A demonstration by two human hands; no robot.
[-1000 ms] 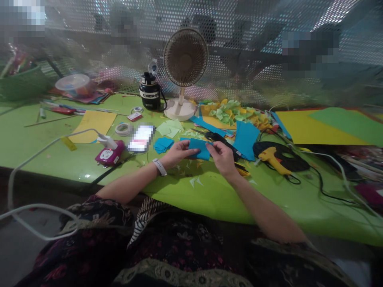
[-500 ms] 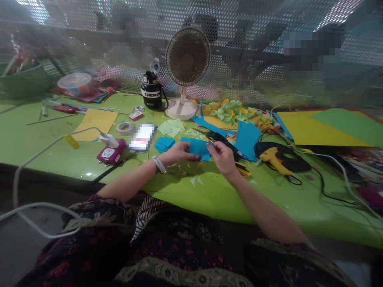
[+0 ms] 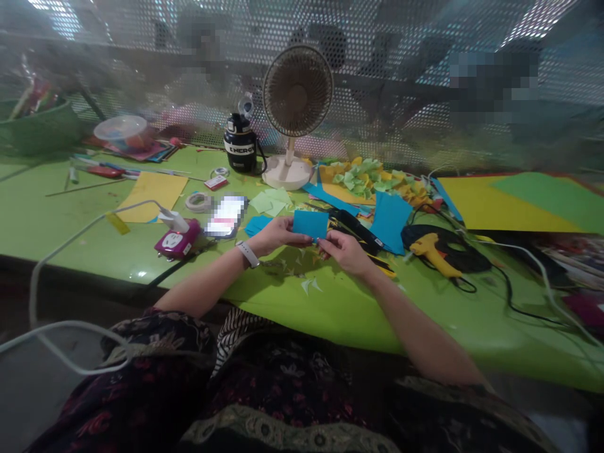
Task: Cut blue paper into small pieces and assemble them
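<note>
A small blue paper piece (image 3: 310,224) is held up over the green table (image 3: 264,302) between both hands. My left hand (image 3: 282,234), with a pale band at the wrist, pinches its left side and lower edge. The fingers of my right hand (image 3: 340,249) are closed on its lower right corner. Partly behind my left hand lies a small stack of blue paper pieces (image 3: 256,225). Beyond the hands are pale green paper squares (image 3: 271,200), and a larger blue sheet (image 3: 391,220) lies to the right.
A fan (image 3: 297,94) and a black bottle (image 3: 240,145) stand at the back. At left are a phone (image 3: 225,216), a tape roll (image 3: 199,201) and a purple power socket (image 3: 177,241) with a white cable. A yellow glue gun (image 3: 433,253) lies right, near crumpled paper pieces (image 3: 372,178).
The blue paper has risen and turned to face me more squarely. My right hand has moved left and down, from its upper right side to its lower corner.
</note>
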